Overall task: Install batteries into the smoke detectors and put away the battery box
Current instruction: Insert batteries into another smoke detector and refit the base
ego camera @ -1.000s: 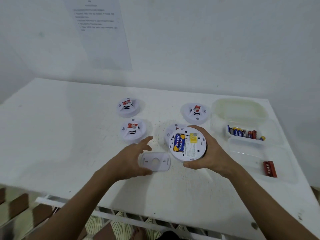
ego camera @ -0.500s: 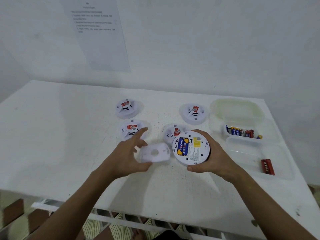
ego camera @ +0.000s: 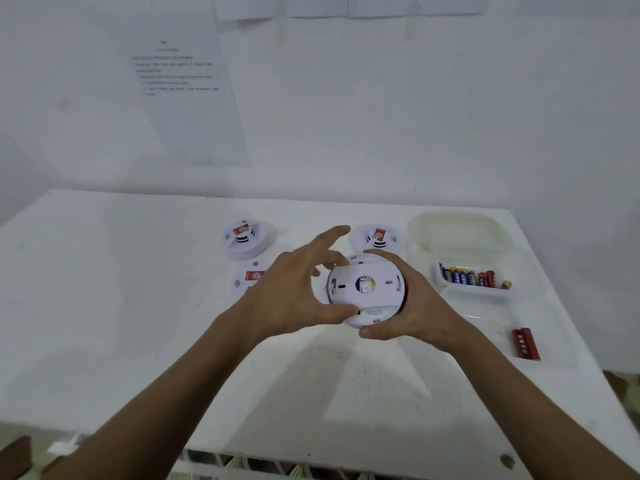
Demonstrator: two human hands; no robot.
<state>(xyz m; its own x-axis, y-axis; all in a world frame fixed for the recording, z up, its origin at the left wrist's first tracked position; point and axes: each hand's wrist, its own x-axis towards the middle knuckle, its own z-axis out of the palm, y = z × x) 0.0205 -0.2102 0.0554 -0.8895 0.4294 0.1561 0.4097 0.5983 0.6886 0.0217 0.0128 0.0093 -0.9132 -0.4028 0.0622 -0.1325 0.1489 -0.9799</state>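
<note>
Centre of the frame, both hands are on one smoke detector [ego camera: 367, 292], raised above the white table [ego camera: 138, 306] with its back facing the camera. The right hand [ego camera: 412, 306] cups it from the right, fingers curled round the rim, thumb at the lower edge. The left hand [ego camera: 294, 292] pinches the white cover plate [ego camera: 363, 284] against that back — thumb on its lower left edge, fingers at the upper left, index finger stretched out straight above. A yellow and blue patch shows through the plate's round hole.

Three more detectors sit on the table: one upper left of the hands [ego camera: 245, 237], one just behind the left hand [ego camera: 247, 279], one above the held unit [ego camera: 377, 237]. At right — the clear battery box [ego camera: 464, 233], open, a row of batteries [ego camera: 472, 277] in its tray, and a red battery pair [ego camera: 525, 342] lower right. A printed sheet [ego camera: 187, 98] hangs on the wall, upper left.
</note>
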